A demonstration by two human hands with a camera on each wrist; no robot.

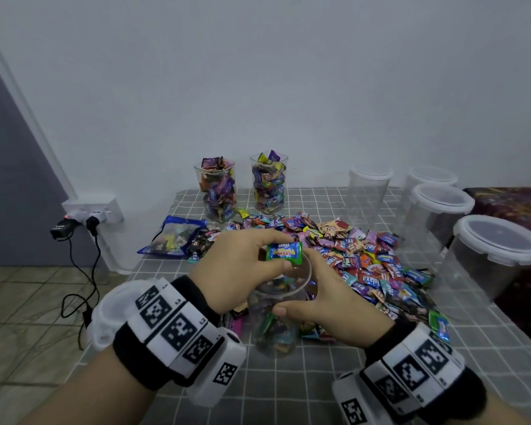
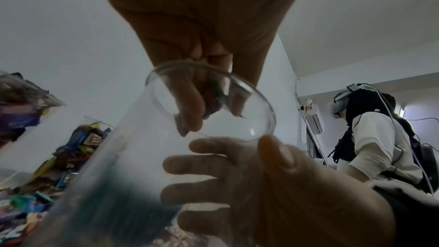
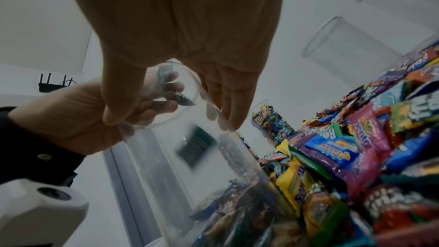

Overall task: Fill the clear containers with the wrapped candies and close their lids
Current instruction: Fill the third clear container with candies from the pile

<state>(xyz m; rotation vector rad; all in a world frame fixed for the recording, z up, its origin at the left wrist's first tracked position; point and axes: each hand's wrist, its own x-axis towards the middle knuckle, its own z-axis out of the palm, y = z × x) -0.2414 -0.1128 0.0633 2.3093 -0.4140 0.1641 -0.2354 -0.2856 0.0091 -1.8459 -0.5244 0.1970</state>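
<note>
A clear container [image 1: 276,329] stands lidless on the grey checked tablecloth [image 1: 288,394] with a few wrapped candies at its bottom. My right hand [image 1: 298,283] grips its upper wall, thumb near me and fingers on the far side. My left hand [image 1: 281,256] pinches a green wrapped candy [image 1: 284,250] just above the container's mouth. In the left wrist view, my left fingers [image 2: 187,104] hold the candy [image 2: 213,95] at the container's rim [image 2: 268,108]. In the right wrist view, the right fingers [image 3: 228,100] press on the container [image 3: 190,157].
A big pile of wrapped candies [image 1: 365,259] lies right of the container. Two filled lidless containers [image 1: 219,191] [image 1: 269,185] stand at the back. Several empty lidded containers [image 1: 439,210] [image 1: 491,259] line the right side. A blue bag [image 1: 172,237] lies left. Another person [image 2: 370,138] stands nearby.
</note>
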